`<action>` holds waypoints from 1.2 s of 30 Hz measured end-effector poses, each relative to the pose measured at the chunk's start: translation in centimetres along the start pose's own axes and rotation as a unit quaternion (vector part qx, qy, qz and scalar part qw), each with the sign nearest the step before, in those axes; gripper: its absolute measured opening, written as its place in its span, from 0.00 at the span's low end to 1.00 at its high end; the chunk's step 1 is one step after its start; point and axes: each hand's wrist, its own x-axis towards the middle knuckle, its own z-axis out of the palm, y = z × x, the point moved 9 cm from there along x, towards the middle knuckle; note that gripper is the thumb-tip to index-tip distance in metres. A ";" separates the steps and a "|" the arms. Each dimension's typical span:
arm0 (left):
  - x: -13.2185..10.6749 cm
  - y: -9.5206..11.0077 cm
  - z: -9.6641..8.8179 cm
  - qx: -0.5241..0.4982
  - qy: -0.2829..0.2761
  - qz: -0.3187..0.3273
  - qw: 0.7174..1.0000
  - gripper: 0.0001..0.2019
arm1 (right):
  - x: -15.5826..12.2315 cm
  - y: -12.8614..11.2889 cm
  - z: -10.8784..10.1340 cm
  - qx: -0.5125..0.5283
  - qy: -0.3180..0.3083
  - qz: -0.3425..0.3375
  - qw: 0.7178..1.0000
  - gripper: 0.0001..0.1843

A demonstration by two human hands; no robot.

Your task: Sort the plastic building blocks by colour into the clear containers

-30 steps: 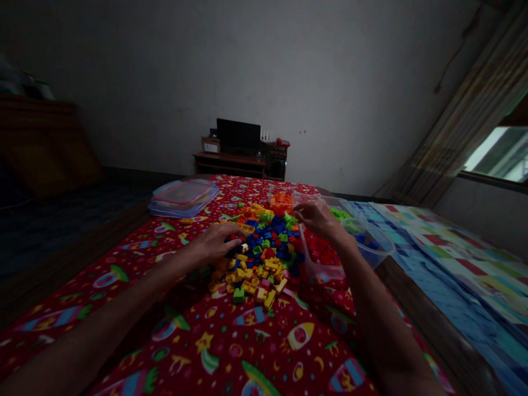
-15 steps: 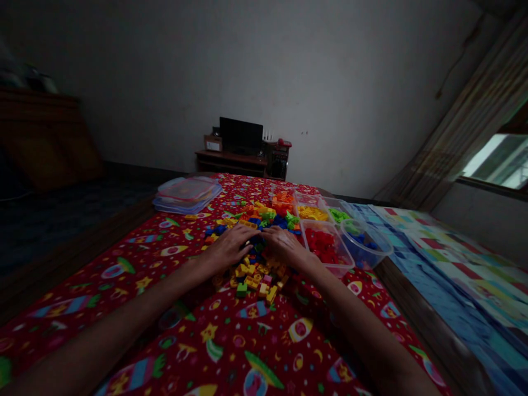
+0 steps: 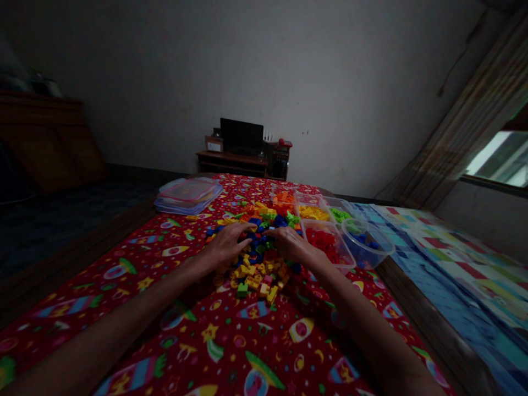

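A loose heap of plastic building blocks (image 3: 256,269), yellow, blue, red, orange and green, lies on a red patterned tablecloth (image 3: 198,335). My left hand (image 3: 228,242) rests at the heap's left side, thumb and forefinger apart, with blocks between and beyond them. From the right, my right hand (image 3: 292,243) reaches over the heap, forefinger stretched towards the blue blocks in the middle; its lower fingers are partly hidden. I see no block held in either hand. Close to my right wrist stands a clear box of red blocks (image 3: 324,246).
Behind the red box are clear boxes with orange blocks (image 3: 284,197), yellow blocks (image 3: 312,213) and green blocks (image 3: 339,214). A round tub (image 3: 381,250) of blue pieces stands rightmost. Stacked lids (image 3: 187,195) lie at the far left. A bed (image 3: 449,264) adjoins the right side.
My hands have moved apart: the fingertips met over the heap before, and now a gap shows blue and red blocks between them. The left hand has shifted slightly left.
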 end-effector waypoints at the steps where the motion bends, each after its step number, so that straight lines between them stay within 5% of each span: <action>1: 0.0 0.0 -0.1 -0.001 0.001 -0.002 1.000 0.18 | 0.0 0.0 0.0 -0.006 -0.012 0.007 1.000 0.27; 9: 0.1 0.3 -0.5 0.009 0.008 0.008 1.000 0.19 | 0.4 -0.3 -0.9 -0.029 0.040 0.001 0.999 0.14; 19: 0.1 0.9 -0.6 -0.028 0.005 -0.011 1.000 0.20 | 0.6 -0.4 -2.4 -0.002 0.063 0.059 0.996 0.14; 25: 0.2 0.3 -0.3 -0.171 -0.010 -0.086 0.981 0.27 | 0.4 -3.4 -2.9 0.057 0.030 -0.017 0.998 0.21; 29: 0.2 0.9 0.0 -0.189 -0.031 -0.100 0.976 0.27 | 0.6 -4.5 -3.0 0.077 0.033 -0.023 0.996 0.15; 32: 0.2 1.9 -0.4 -0.151 -0.032 -0.076 0.985 0.24 | 0.6 -3.7 -4.0 0.058 0.055 0.001 0.997 0.13; 36: 0.1 2.4 -1.2 -0.047 -0.033 -0.004 0.998 0.18 | -0.5 0.3 -7.7 -0.017 0.090 0.106 0.990 0.13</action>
